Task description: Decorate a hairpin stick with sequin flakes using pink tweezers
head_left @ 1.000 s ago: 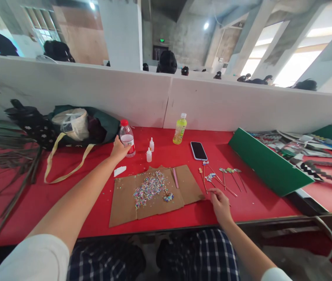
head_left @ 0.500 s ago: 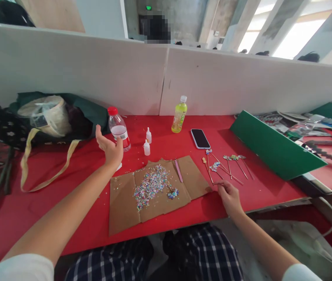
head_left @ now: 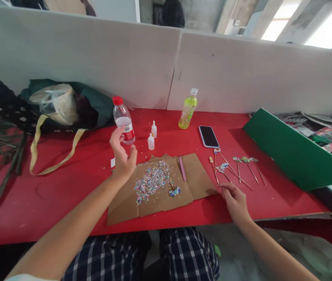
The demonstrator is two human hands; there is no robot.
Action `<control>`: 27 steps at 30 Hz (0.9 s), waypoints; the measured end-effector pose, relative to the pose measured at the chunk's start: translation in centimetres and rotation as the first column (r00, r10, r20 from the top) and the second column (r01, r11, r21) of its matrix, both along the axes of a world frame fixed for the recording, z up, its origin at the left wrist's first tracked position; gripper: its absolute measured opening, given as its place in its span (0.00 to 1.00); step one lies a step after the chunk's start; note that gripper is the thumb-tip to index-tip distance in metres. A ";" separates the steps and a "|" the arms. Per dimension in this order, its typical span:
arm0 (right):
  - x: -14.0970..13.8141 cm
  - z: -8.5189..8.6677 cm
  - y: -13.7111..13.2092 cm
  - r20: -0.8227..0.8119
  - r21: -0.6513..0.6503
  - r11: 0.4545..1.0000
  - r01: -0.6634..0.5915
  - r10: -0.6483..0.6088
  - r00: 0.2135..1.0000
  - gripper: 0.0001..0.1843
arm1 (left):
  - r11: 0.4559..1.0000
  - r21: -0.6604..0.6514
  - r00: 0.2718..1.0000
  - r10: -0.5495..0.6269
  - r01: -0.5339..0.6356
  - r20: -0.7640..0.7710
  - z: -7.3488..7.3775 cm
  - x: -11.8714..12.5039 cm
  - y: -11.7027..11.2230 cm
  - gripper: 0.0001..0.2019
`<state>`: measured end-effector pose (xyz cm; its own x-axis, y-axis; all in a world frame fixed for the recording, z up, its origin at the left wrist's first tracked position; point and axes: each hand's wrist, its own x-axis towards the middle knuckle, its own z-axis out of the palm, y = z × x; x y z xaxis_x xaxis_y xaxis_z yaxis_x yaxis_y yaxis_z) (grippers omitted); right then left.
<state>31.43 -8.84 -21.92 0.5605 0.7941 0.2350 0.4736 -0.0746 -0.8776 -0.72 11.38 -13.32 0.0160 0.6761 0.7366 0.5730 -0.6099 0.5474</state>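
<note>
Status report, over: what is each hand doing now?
Left hand open, raised near water bottle. Right hand on red table, fingertips at decorated sticks; grip unclear. Glitter-strewn cardboard lies between hands.

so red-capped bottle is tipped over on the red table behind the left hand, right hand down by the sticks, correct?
Not tipped over: the head view shows the red-capped bottle standing upright on the red table, behind the left hand. The right hand is down by the sticks.
</note>
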 end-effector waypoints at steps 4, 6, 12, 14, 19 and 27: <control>-0.4 2.2 1.8 0.153 -0.032 0.998 -0.054 0.059 0.986 0.13 | 0.946 0.010 0.907 -0.309 0.325 -0.285 -0.9 1.3 -1.0 0.17; -1.2 3.9 4.2 0.253 -0.091 0.975 -0.203 0.220 0.942 0.14 | 0.830 -0.082 0.674 -0.502 0.552 -0.543 -1.2 2.3 -1.0 0.13; -4.4 6.2 13.2 0.561 -0.475 0.847 -0.240 0.501 0.659 0.19 | 0.718 -0.177 0.336 -0.511 0.673 -0.791 -2.3 4.1 -0.6 0.06; -5.1 5.4 14.8 0.616 -0.496 0.835 -0.238 0.531 0.582 0.22 | 0.720 -0.175 0.337 -0.507 0.672 -0.794 -2.7 4.2 -0.5 0.05; -5.2 3.6 15.6 0.640 -0.520 0.809 -0.274 0.582 0.503 0.25 | 0.715 -0.179 0.322 -0.505 0.676 -0.801 -3.6 4.3 -0.4 0.06; -5.0 3.8 15.3 0.282 -0.374 0.759 -0.533 0.641 0.714 0.23 | 0.732 -0.103 0.322 -0.416 0.673 -0.850 -3.9 4.3 -0.7 0.07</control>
<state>26.39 6.50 -18.10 -0.1299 0.9891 0.0689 0.7759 0.1447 -0.6140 3.54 10.67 -17.23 0.9506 0.0911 0.2969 0.1382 -0.9802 -0.1418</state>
